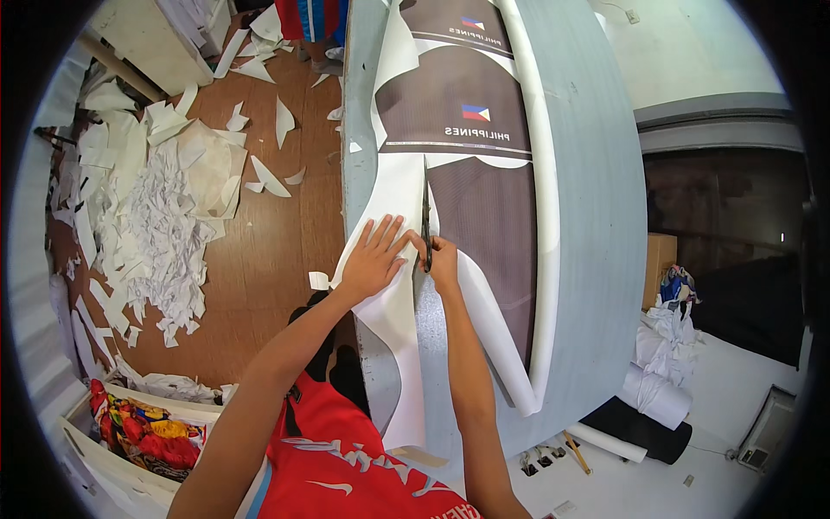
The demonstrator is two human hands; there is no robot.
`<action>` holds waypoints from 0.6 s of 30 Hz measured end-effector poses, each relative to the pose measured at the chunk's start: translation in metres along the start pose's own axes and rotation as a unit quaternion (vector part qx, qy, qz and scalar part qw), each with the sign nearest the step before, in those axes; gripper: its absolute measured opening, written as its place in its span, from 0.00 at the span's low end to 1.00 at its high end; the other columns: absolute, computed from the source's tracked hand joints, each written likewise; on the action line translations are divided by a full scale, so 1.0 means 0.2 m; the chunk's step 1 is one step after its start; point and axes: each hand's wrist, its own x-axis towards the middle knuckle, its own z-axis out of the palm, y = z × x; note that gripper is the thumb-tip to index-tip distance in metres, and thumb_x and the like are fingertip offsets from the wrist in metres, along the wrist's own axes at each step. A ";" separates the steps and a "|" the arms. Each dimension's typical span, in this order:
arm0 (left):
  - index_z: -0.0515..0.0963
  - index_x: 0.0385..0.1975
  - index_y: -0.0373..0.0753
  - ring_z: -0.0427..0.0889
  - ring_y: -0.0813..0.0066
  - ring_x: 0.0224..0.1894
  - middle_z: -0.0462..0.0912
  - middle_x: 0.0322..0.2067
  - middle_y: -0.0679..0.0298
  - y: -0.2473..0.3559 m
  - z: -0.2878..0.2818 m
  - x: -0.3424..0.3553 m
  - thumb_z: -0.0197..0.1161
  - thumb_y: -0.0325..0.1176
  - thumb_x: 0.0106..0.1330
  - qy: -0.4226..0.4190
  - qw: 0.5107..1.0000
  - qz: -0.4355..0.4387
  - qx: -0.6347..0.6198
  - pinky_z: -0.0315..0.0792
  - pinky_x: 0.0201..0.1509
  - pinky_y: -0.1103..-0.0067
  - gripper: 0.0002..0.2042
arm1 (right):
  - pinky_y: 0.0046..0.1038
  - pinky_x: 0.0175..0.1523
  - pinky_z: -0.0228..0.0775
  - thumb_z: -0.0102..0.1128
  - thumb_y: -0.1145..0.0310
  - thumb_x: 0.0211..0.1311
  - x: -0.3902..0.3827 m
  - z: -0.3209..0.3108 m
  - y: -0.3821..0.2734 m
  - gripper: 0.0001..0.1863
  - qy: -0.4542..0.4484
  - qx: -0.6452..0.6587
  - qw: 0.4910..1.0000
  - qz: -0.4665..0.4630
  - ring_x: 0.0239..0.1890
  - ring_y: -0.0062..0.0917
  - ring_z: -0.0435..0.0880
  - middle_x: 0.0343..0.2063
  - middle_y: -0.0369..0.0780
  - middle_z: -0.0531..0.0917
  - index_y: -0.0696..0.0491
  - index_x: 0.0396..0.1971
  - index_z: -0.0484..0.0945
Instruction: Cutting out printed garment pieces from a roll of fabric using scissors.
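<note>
A long white sheet printed with dark brown, curved garment-shaped panels lies along the table. My right hand is closed round the handles of black scissors, whose blades point away from me along the left edge of the nearest panel. White margin strip runs left of the scissors and hangs toward me. My left hand rests flat on that strip, fingers spread, its fingertips close to the scissor handles. Right of my right hand, a cut white edge of the sheet curls up.
The grey-blue table extends to the right of the sheet. White paper scraps cover much of the brown floor at left. A bin of colourful cloth stands at lower left. Another person's legs show by the table's far left. Rolls lie at lower right.
</note>
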 end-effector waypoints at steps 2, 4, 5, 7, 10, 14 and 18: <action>0.60 0.69 0.47 0.48 0.58 0.75 0.51 0.73 0.59 0.00 -0.01 -0.01 0.52 0.46 0.69 -0.002 1.000 0.008 0.008 0.41 0.76 0.58 0.29 | 0.18 0.17 0.57 0.74 0.50 0.54 -0.05 0.00 0.02 0.26 0.004 0.009 1.000 -0.001 0.12 0.13 0.69 0.10 0.30 0.71 0.51 0.12 0.70; 0.59 0.70 0.47 0.48 0.58 0.75 0.51 0.73 0.59 0.01 -0.01 0.01 0.53 0.45 0.69 -0.006 1.000 0.012 -0.010 0.42 0.76 0.58 0.30 | 0.19 0.17 0.57 0.74 0.51 0.54 -0.18 -0.03 0.06 0.25 0.002 0.029 1.000 -0.003 0.12 0.13 0.69 0.10 0.31 0.71 0.52 0.13 0.71; 0.59 0.70 0.47 0.48 0.58 0.75 0.51 0.73 0.59 0.01 0.00 0.01 0.53 0.45 0.69 -0.013 1.000 0.026 -0.009 0.42 0.76 0.58 0.30 | 0.20 0.18 0.57 0.74 0.53 0.54 -0.27 -0.05 0.11 0.24 0.004 0.000 1.000 0.014 0.12 0.14 0.69 0.10 0.31 0.71 0.53 0.14 0.72; 0.59 0.70 0.47 0.49 0.56 0.75 0.52 0.73 0.56 0.02 0.01 0.05 0.58 0.42 0.66 -0.004 0.999 0.010 -0.033 0.42 0.75 0.56 0.31 | 0.19 0.18 0.56 0.71 0.57 0.58 -0.48 -0.07 0.24 0.21 0.042 0.004 0.999 0.031 0.12 0.14 0.68 0.10 0.30 0.71 0.52 0.15 0.72; 0.65 0.65 0.44 0.57 0.54 0.71 0.62 0.68 0.53 0.11 0.01 0.16 0.63 0.36 0.60 -0.123 0.987 -0.040 0.100 0.47 0.74 0.54 0.30 | 0.20 0.19 0.59 0.72 0.58 0.56 -0.93 -0.09 0.40 0.19 0.075 0.041 0.993 0.075 0.13 0.13 0.69 0.11 0.31 0.73 0.53 0.16 0.74; 0.67 0.62 0.37 0.66 0.51 0.64 0.71 0.59 0.50 0.44 0.01 0.49 0.61 0.39 0.63 0.066 0.991 0.100 -0.060 0.56 0.69 0.59 0.27 | 0.21 0.22 0.59 0.75 0.58 0.53 -1.52 -0.08 0.76 0.19 0.148 0.081 0.976 0.137 0.16 0.14 0.70 0.12 0.31 0.73 0.53 0.17 0.75; 0.69 0.62 0.39 0.73 0.47 0.59 0.77 0.54 0.46 0.72 0.22 0.75 0.51 0.55 0.70 -0.115 0.941 0.140 -0.287 0.61 0.66 0.60 0.29 | 0.26 0.23 0.59 0.76 0.53 0.50 -1.97 0.03 1.02 0.23 0.256 0.072 0.949 0.167 0.16 0.17 0.69 0.12 0.34 0.71 0.55 0.18 0.74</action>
